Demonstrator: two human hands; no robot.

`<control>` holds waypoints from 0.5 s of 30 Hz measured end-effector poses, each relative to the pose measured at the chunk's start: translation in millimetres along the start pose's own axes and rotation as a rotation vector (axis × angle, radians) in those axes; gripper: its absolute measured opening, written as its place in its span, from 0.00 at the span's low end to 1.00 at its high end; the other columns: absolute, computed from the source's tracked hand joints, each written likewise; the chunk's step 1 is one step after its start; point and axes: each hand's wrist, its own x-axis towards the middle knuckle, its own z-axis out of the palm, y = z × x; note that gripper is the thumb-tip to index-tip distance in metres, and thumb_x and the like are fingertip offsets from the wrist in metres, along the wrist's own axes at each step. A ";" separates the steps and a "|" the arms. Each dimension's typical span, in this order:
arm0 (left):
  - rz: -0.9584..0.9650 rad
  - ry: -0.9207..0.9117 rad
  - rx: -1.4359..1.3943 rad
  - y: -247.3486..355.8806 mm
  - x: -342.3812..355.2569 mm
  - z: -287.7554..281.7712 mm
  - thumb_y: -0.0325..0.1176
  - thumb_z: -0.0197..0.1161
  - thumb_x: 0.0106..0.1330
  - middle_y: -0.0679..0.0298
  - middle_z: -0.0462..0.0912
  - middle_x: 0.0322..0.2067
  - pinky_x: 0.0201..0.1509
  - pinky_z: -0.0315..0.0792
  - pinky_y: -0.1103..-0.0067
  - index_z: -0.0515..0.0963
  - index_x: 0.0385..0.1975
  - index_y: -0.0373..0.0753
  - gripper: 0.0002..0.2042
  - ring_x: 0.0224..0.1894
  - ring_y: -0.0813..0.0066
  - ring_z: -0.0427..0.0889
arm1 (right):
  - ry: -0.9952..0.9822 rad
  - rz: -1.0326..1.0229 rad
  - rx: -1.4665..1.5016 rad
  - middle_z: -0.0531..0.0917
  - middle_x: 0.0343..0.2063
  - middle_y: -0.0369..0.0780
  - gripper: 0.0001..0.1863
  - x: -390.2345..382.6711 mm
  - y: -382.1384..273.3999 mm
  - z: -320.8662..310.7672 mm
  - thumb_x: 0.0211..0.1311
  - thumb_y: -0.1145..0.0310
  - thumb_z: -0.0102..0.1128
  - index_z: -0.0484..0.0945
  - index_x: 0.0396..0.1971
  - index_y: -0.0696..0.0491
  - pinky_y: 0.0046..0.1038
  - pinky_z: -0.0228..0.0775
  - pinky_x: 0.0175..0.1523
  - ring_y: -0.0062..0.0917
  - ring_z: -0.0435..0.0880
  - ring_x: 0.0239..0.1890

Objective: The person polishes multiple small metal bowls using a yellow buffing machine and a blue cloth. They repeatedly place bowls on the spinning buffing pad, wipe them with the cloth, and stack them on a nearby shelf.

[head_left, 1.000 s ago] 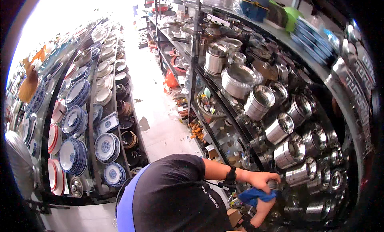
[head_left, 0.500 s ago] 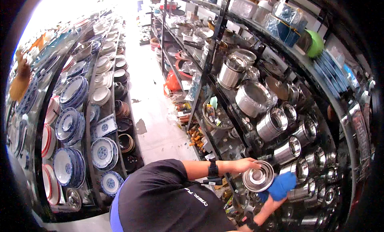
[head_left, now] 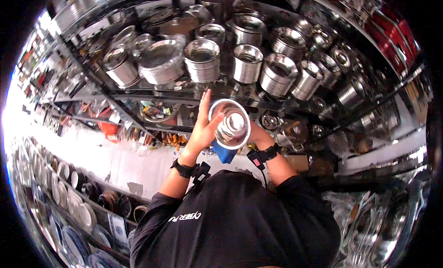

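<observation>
A shiny round steel bowl point(head_left: 236, 138) is held up before my chest, its mouth tilted toward me; rings show inside, and I cannot tell whether it is one bowl or several nested. My left hand point(head_left: 204, 128) grips its left side, thumb over the rim and fingers stretched up along the outside. Behind the bowl's right side is my right hand point(head_left: 261, 137), its fingers hidden. A blue cloth point(head_left: 224, 153) shows below the bowl, pressed against its underside, apparently in my right hand.
Ahead, a dark shelf point(head_left: 221, 93) carries several stacks of steel bowls point(head_left: 202, 60) and a plastic-wrapped stack point(head_left: 161, 62). A basin point(head_left: 159, 112) of small packets stands lower left. Plates point(head_left: 83, 215) line racks at left beside the pale floor point(head_left: 92, 148).
My view has swung right to face the steelware shelf. The bowl and cloth are now in front of my chest, and my left hand has shifted to the bowl's left side.
</observation>
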 end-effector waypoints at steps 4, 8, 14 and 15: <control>-0.088 0.063 -0.121 8.9 6.7 5.1 0.28 0.53 0.69 0.59 0.70 0.58 0.64 0.60 0.78 0.60 0.64 0.35 0.24 0.59 0.73 0.68 | 0.038 0.090 -0.194 0.80 0.49 0.41 0.35 -31.6 37.1 -8.3 0.41 0.68 0.73 0.71 0.54 0.54 0.30 0.65 0.59 0.27 0.76 0.51; -0.156 0.236 -0.181 0.2 7.9 2.7 0.25 0.52 0.67 0.60 0.76 0.51 0.58 0.66 0.78 0.67 0.57 0.32 0.18 0.52 0.74 0.75 | 0.267 0.209 -0.133 0.81 0.46 0.38 0.32 -83.4 21.2 -37.8 0.40 0.78 0.73 0.73 0.52 0.56 0.30 0.68 0.57 0.23 0.78 0.48; -0.168 -0.165 -0.113 -7.3 2.6 27.8 0.23 0.51 0.64 0.62 0.64 0.65 0.69 0.51 0.76 0.69 0.59 0.33 0.21 0.67 0.70 0.60 | 0.672 0.067 -0.063 0.82 0.45 0.39 0.28 -82.7 0.5 -49.5 0.43 0.78 0.72 0.74 0.49 0.57 0.31 0.70 0.55 0.25 0.79 0.47; -0.125 -0.160 -0.083 -9.1 3.7 30.7 0.24 0.51 0.65 0.61 0.64 0.65 0.69 0.51 0.76 0.68 0.60 0.33 0.21 0.67 0.70 0.61 | 0.691 0.068 -0.084 0.81 0.46 0.39 0.29 -82.1 10.7 -55.1 0.43 0.79 0.71 0.74 0.50 0.57 0.31 0.70 0.55 0.25 0.79 0.48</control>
